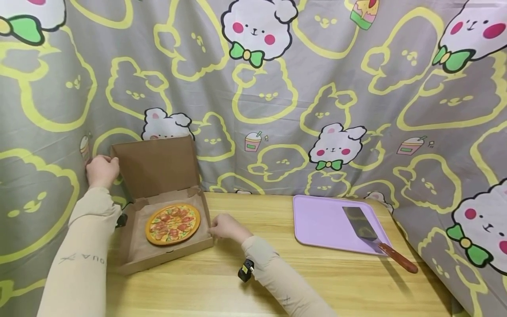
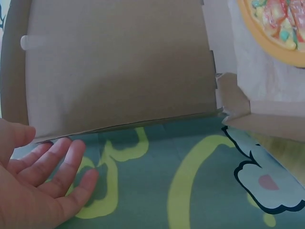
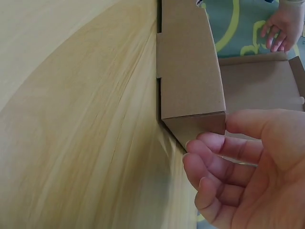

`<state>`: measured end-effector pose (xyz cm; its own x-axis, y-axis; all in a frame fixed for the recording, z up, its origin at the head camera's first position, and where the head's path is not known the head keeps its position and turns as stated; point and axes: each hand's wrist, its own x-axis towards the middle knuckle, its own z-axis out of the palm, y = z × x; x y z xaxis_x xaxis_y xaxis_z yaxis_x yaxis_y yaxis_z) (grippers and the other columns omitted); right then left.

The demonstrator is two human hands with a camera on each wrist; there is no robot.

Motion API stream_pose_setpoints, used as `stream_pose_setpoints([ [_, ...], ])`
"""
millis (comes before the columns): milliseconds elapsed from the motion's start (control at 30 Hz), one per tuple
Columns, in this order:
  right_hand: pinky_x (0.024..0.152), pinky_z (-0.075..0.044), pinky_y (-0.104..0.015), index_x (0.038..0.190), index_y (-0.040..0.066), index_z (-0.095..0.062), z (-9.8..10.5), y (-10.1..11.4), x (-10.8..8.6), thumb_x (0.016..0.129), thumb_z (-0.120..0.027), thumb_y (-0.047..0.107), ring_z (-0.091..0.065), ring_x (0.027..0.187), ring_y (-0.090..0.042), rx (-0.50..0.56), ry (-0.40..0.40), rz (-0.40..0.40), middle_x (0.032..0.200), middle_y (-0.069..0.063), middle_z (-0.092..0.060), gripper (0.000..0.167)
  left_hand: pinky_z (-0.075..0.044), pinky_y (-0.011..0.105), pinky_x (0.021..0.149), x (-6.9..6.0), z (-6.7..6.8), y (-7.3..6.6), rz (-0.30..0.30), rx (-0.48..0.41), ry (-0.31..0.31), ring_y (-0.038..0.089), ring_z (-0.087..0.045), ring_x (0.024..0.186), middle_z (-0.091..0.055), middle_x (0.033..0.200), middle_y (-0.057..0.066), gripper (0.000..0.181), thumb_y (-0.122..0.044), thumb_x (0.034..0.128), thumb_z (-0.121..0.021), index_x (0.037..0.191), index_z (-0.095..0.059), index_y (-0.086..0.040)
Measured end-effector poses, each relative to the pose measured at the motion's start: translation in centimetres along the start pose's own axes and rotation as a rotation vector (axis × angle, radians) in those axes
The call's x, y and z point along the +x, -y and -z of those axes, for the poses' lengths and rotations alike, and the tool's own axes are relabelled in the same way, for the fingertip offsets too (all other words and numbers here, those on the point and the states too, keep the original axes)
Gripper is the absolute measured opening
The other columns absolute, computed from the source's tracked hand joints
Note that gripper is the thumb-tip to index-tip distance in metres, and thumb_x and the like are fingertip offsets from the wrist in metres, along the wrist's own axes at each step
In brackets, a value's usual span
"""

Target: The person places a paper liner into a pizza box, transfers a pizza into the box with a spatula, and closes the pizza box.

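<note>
An open cardboard pizza box lies on the left of the table, its lid raised against the curtain. Inside, on brown paper, is a round pizza with an orange rim. My left hand is at the lid's outer left edge, fingers fairly straight and spread, thumb by the corner. On the opposite side, my right hand pinches the box's side wall near the front right corner between thumb and index finger; its other fingers are loosely curled outside the wall.
A lilac tray lies at the right of the table. Across its right side rests a pizza server with a wooden handle jutting over the tray's edge. A patterned grey curtain hangs behind and at both sides.
</note>
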<state>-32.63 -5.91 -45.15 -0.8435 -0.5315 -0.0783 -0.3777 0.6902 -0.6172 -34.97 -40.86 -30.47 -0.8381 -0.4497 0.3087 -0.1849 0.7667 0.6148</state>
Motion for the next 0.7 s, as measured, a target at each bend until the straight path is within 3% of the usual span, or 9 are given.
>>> stream_pose_setpoints([
  [233, 0.043, -0.034, -0.018, 0.053, 0.016, -0.044, 0.6, -0.8, -1.1, 0.093, -0.064, 0.019, -0.042, 0.042, -0.006, 0.003, 0.004, -0.013, 0.045, 0.006, -0.042, 0.044, -0.033, 0.061, 0.104, -0.2, -0.3, -0.5, -0.034, 0.033, 0.027, 0.060, -0.042, 0.121, -0.053, 0.126, 0.037, 0.050, -0.030, 0.1011, -0.036, 0.117, -0.057, 0.012],
  [700, 0.044, -0.031, -0.018, 0.051, 0.017, -0.040, 2.8, -3.6, -4.3, 0.093, -0.062, 0.015, -0.038, 0.040, -0.007, -0.054, 0.007, 0.007, 0.042, 0.008, -0.040, 0.047, -0.040, 0.062, 0.096, -1.2, -2.0, -3.3, -0.109, 0.052, 0.080, 0.058, -0.046, 0.118, -0.056, 0.127, 0.035, 0.050, -0.033, 0.1020, -0.038, 0.118, -0.060, 0.009],
])
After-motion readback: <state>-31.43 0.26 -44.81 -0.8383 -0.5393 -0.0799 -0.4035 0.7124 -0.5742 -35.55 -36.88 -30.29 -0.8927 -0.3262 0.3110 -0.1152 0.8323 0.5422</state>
